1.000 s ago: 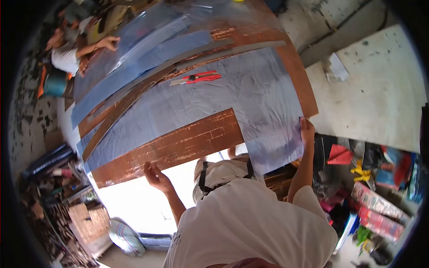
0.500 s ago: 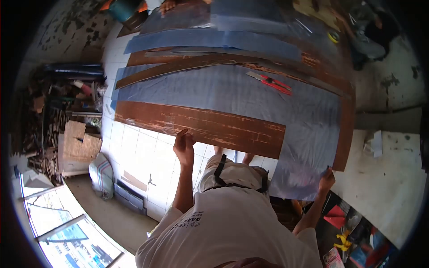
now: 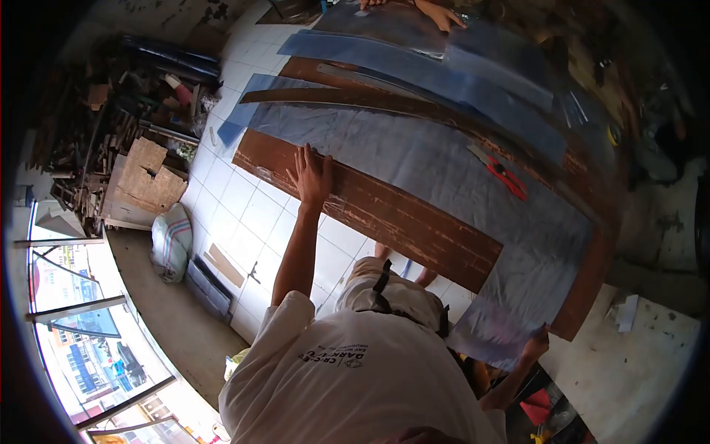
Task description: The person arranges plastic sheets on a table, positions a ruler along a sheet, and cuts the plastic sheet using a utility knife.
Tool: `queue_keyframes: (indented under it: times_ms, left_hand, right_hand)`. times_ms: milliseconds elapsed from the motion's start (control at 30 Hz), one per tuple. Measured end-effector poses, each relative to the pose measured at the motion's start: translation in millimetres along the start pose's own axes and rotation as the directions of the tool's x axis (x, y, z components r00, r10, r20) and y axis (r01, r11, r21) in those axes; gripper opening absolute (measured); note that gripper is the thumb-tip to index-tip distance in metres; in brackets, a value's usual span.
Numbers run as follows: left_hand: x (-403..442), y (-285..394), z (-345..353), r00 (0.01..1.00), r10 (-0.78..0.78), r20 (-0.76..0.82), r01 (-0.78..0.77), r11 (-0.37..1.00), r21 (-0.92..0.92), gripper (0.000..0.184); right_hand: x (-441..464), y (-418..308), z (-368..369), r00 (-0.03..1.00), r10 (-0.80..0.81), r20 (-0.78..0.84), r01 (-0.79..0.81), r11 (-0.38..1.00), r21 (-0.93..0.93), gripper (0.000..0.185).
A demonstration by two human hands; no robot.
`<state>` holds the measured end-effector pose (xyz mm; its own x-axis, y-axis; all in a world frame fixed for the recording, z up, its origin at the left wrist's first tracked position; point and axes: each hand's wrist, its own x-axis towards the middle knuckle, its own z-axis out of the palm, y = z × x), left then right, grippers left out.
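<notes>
My left hand [image 3: 312, 176] rests with fingers spread on the near edge of the worn brown board [image 3: 414, 229], close to its left end. A bluish translucent plastic sheet [image 3: 444, 174] lies over the board, and one wrinkled part hangs past its near right edge. At that overhanging corner my right hand [image 3: 535, 345] pinches the sheet's edge. A red utility knife [image 3: 506, 179] lies on the sheet beyond my hands, its blade pointing up and left. Long narrow brown strips [image 3: 355, 98] cross the sheet farther back.
Another person's hands [image 3: 440, 13] are at the far side. More blue sheet strips [image 3: 414, 63] lie there. Scrap wood [image 3: 96, 140] is piled at left, near a white sack [image 3: 171, 243]. A pale panel [image 3: 629, 355] stands at right, a yellow tape roll [image 3: 613, 135] far right.
My left hand has gone from pinching at the board's near edge to lying spread farther forward on it. My right hand still holds the sheet corner. The view has turned.
</notes>
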<state>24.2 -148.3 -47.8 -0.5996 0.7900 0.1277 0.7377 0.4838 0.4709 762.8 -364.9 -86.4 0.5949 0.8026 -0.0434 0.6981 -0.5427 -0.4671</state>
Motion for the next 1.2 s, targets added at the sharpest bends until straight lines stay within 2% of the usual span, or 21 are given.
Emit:
queue_keyframes:
  times_ms: [67,133,167,233,267,333,367,433,467,567,600,700,733,833,900,967,1000,1067,1100,1167,1200]
  left_hand:
    - [15.3,1.9,3.1,1.000,-0.015,0.014,0.015,1.000,0.026,0.078]
    - [36.2,9.2,5.8,0.986,0.148,-0.075,-0.145,0.989,0.043,0.076]
    - [51.8,14.6,7.5,0.986,0.152,-0.070,-0.150,0.988,0.036,0.076]
    - [88.8,24.1,10.2,0.932,0.350,-0.091,-0.340,0.933,0.115,0.072]
    - [103.8,28.5,10.9,0.931,0.356,-0.084,-0.347,0.932,0.104,0.072]
    - [131.8,37.4,14.3,0.872,0.489,0.003,-0.475,0.846,0.244,0.065]
    - [141.8,40.2,17.0,0.864,0.503,0.004,-0.491,0.841,0.227,0.065]
    - [161.8,44.1,22.7,0.768,0.631,0.105,-0.622,0.699,0.353,0.063]
    - [169.5,45.6,22.9,0.676,0.731,0.095,-0.722,0.629,0.288,0.063]
    - [181.2,46.7,25.9,0.570,0.810,0.139,-0.812,0.529,0.247,0.056]
    - [187.9,41.2,30.3,0.520,0.849,0.089,-0.850,0.504,0.155,0.050]
    - [203.5,23.4,40.6,0.448,0.890,0.083,-0.877,0.419,0.235,0.045]
    - [203.2,23.5,40.2,0.439,0.898,0.014,-0.883,0.429,0.190,0.044]
    - [204.4,21.9,33.8,0.454,0.889,0.065,-0.882,0.437,0.175,0.045]
    - [204.8,27.9,28.7,0.417,0.909,0.018,-0.901,0.411,0.137,0.041]
    - [206.0,39.4,21.1,0.496,0.862,0.105,-0.868,0.493,0.055,0.034]
    - [207.3,47.9,19.1,0.492,0.865,0.102,-0.871,0.490,0.047,0.034]
    - [208.7,67.5,17.8,0.403,0.915,-0.002,-0.915,0.403,-0.017,0.028]
    - [212.4,78.5,21.0,0.401,0.916,-0.006,-0.916,0.401,-0.023,0.028]
    - [221.6,104.4,32.3,0.361,0.923,0.136,-0.903,0.382,-0.196,0.026]
    - [223.0,114.7,34.9,0.382,0.906,0.184,-0.860,0.421,-0.288,0.021]
  right_hand:
    - [0.7,10.3,6.6,0.999,0.034,-0.013,-0.034,0.999,-0.021,0.067]
    - [1.8,17.4,12.6,0.999,0.023,-0.035,-0.024,1.000,-0.015,0.066]
    - [1.2,21.7,12.7,0.999,0.008,-0.053,-0.009,1.000,-0.008,0.066]
    - [-1.7,8.4,10.3,0.998,0.027,-0.060,-0.028,1.000,-0.006,0.066]
    - [-3.3,2.0,7.8,0.997,0.044,-0.060,-0.044,0.999,-0.003,0.066]
    - [-4.2,2.1,8.3,0.996,0.058,-0.074,-0.060,0.998,-0.029,0.066]
    - [-3.7,3.5,9.6,0.995,0.062,-0.077,-0.066,0.997,-0.048,0.066]
    - [-5.2,0.4,9.1,0.988,0.107,-0.110,-0.115,0.991,-0.070,0.067]
    - [-4.6,-2.9,9.1,0.986,0.134,-0.103,-0.141,0.988,-0.061,0.067]
    - [-6.2,-7.9,11.9,0.977,0.142,-0.156,-0.152,0.987,-0.055,0.069]
    - [-5.0,-3.6,13.3,0.979,0.143,-0.148,-0.156,0.984,-0.086,0.070]
    - [-6.7,-12.7,9.4,0.974,0.187,-0.130,-0.197,0.978,-0.072,0.071]
    - [-7.1,-16.2,8.8,0.972,0.197,-0.126,-0.208,0.975,-0.080,0.071]
    - [-7.0,-19.0,7.3,0.967,0.214,-0.140,-0.230,0.967,-0.110,0.073]
    - [-7.6,-19.8,8.2,0.962,0.245,-0.123,-0.255,0.964,-0.070,0.073]
    - [-8.5,-21.0,10.4,0.959,0.238,-0.152,-0.249,0.967,-0.059,0.073]
    - [-7.6,-20.5,11.8,0.959,0.224,-0.177,-0.235,0.971,-0.048,0.073]
    - [-6.8,-18.6,11.1,0.958,0.229,-0.173,-0.241,0.969,-0.057,0.073]
    - [-5.7,-18.2,11.1,0.960,0.229,-0.161,-0.242,0.968,-0.062,0.072]
    - [-3.9,-4.8,17.2,0.954,0.230,-0.191,-0.245,0.967,-0.062,0.071]
    - [-3.9,-6.6,17.2,0.951,0.228,-0.211,-0.244,0.968,-0.055,0.070]
